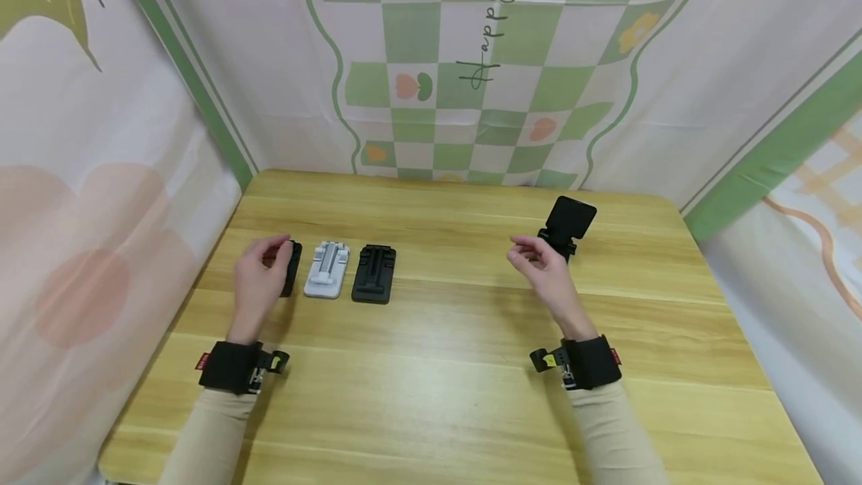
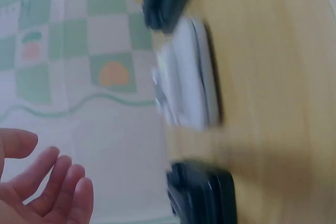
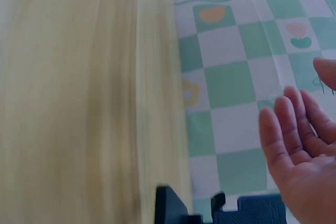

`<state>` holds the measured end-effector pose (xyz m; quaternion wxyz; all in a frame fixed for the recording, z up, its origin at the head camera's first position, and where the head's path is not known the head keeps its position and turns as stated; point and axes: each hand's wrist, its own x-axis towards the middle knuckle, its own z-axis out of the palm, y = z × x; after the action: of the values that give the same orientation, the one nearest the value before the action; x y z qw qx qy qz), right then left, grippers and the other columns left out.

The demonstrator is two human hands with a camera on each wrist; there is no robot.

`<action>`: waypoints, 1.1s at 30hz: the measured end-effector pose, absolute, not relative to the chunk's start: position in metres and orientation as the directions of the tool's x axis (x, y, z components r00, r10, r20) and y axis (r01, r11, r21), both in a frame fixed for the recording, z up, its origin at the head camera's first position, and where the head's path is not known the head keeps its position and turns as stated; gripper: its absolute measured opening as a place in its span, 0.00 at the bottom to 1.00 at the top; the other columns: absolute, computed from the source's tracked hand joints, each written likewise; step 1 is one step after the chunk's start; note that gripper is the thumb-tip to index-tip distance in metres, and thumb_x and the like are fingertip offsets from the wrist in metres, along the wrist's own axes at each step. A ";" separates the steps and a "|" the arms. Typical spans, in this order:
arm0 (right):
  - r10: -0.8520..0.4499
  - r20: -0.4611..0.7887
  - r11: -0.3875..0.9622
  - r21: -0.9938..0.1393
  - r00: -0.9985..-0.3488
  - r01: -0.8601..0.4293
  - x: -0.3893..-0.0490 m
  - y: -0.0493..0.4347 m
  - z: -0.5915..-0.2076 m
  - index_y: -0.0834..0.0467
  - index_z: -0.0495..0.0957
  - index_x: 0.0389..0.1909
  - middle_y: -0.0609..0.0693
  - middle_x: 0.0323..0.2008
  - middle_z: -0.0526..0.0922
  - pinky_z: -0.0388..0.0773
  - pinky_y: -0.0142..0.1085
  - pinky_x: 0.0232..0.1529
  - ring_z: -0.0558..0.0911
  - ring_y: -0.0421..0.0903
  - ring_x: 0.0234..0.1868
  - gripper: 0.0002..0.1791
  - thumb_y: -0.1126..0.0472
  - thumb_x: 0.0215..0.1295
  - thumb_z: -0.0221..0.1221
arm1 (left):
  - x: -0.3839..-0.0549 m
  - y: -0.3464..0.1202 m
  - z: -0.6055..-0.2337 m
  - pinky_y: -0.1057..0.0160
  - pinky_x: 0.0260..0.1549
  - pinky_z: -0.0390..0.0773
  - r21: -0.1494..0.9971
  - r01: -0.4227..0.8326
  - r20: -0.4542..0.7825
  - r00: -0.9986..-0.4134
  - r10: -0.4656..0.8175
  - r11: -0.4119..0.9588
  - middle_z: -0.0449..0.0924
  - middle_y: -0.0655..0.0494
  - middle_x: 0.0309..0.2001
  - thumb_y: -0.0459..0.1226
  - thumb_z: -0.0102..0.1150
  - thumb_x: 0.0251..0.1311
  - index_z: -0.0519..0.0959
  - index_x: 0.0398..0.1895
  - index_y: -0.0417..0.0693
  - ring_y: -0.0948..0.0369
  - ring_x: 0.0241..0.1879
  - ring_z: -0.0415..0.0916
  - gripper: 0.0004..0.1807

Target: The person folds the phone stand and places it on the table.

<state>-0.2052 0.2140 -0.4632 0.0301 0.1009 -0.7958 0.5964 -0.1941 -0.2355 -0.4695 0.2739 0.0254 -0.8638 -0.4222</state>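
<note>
In the head view my left hand (image 1: 259,275) is over the left of the table, nearest a folded black phone stand (image 1: 292,272) that it partly hides. Its fingers are loosely bent with nothing between them, and the left wrist view shows the hand apart from the stand. To the right lie a folded white phone stand (image 1: 326,272) and another folded black phone stand (image 1: 373,275). Over the right side, my right hand (image 1: 547,275) is empty, fingers relaxed. Just beyond it stands an unfolded black phone stand (image 1: 569,218), its lower part hidden behind the hand.
The wooden table (image 1: 431,365) has a patterned cloth (image 1: 465,118) hanging along its back edge. More cloth (image 1: 94,245) hangs along the left side. Each wrist wears a black band, the left one (image 1: 229,367) and the right one (image 1: 592,362), with a small camera.
</note>
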 end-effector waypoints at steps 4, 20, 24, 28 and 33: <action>-0.104 0.260 0.266 -0.923 -0.960 -0.279 -0.206 0.220 -0.451 0.66 0.70 0.58 0.62 0.47 0.73 0.72 0.21 0.41 0.73 0.47 0.44 0.22 0.62 0.66 0.56 | -0.187 -0.215 -0.467 0.75 0.31 0.71 0.754 0.265 0.467 -0.860 -0.205 0.602 0.81 0.48 0.37 0.40 0.56 0.62 0.82 0.45 0.39 0.62 0.32 0.73 0.14; -0.005 0.480 0.504 -0.756 -0.877 -0.417 -0.206 0.231 -0.438 0.70 0.69 0.57 0.67 0.47 0.71 0.66 0.41 0.48 0.69 0.57 0.47 0.22 0.69 0.62 0.58 | -0.165 -0.153 -0.475 0.61 0.35 0.79 0.799 0.363 0.396 -0.917 0.034 0.479 0.81 0.51 0.42 0.43 0.54 0.65 0.81 0.48 0.42 0.61 0.38 0.75 0.16; 0.027 0.538 0.541 -0.716 -0.843 -0.440 -0.219 0.242 -0.447 0.70 0.67 0.59 0.66 0.50 0.69 0.62 0.41 0.50 0.65 0.54 0.50 0.26 0.71 0.59 0.59 | -0.160 -0.139 -0.478 0.58 0.36 0.79 0.814 0.367 0.372 -0.925 0.082 0.449 0.80 0.54 0.40 0.45 0.53 0.65 0.81 0.49 0.44 0.62 0.39 0.74 0.17; 0.063 0.581 0.575 -0.686 -0.811 -0.447 -0.235 0.259 -0.461 0.66 0.65 0.63 0.62 0.56 0.65 0.58 0.42 0.51 0.60 0.51 0.54 0.31 0.69 0.57 0.62 | -0.155 -0.126 -0.479 0.58 0.37 0.79 0.836 0.367 0.346 -0.930 0.126 0.409 0.80 0.58 0.39 0.45 0.54 0.64 0.81 0.48 0.47 0.64 0.38 0.75 0.15; 0.101 0.588 0.619 -0.669 -0.803 -0.412 -0.248 0.271 -0.470 0.62 0.60 0.67 0.61 0.61 0.59 0.55 0.46 0.53 0.55 0.49 0.56 0.37 0.64 0.56 0.64 | -0.151 -0.114 -0.480 0.62 0.38 0.80 0.842 0.379 0.339 -0.925 0.169 0.384 0.79 0.60 0.40 0.45 0.54 0.64 0.81 0.47 0.50 0.67 0.38 0.75 0.14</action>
<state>-0.2481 0.2713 -0.4702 0.3003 0.0917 -0.8481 0.4268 -0.1512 -0.1144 -0.4801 0.0989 -0.1660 -0.8260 -0.5295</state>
